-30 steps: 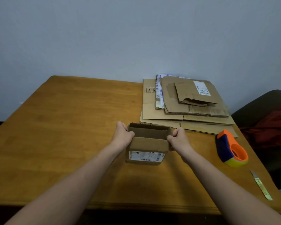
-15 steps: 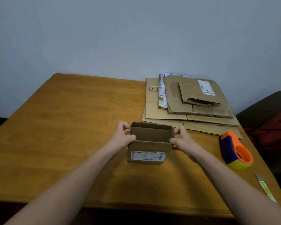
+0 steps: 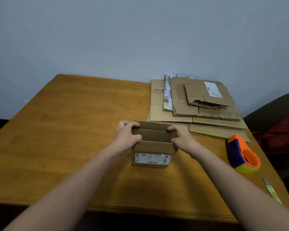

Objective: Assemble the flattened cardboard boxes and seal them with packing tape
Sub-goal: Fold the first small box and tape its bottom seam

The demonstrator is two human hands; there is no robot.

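Change: both hands have crept up the box. A second ago they clamped its outer sides. Now the left hand hooks its fingers over the far-left corner of the top rim, with the thumb on the near rim. The right hand mirrors that, its fingers curled over the right rim. Both are grasping the box; neither is released.

The box itself has barely shifted. It stands upright on the table between my two sets of fingers, top open, shipping label on the near wall.

My read: the shell is squared up and I'm moving on to tucking the top flaps. Whether the side flaps are already folded in, I can't tell, since the hands cover them. Nothing at the top looks taped yet.

Counts:
- 1 erected box, in the fingers.
- 1 stack of flattened cardboard, just beyond the right fingers. It has several layers, at least four, but the exact number isn't readable.
- 1 tape dispenser, orange and blue, well right of the right fingers and untouched.
- 1 cutter blade, near the table edge, right of and nearer than the dispenser.
- 2 hands, both busy.
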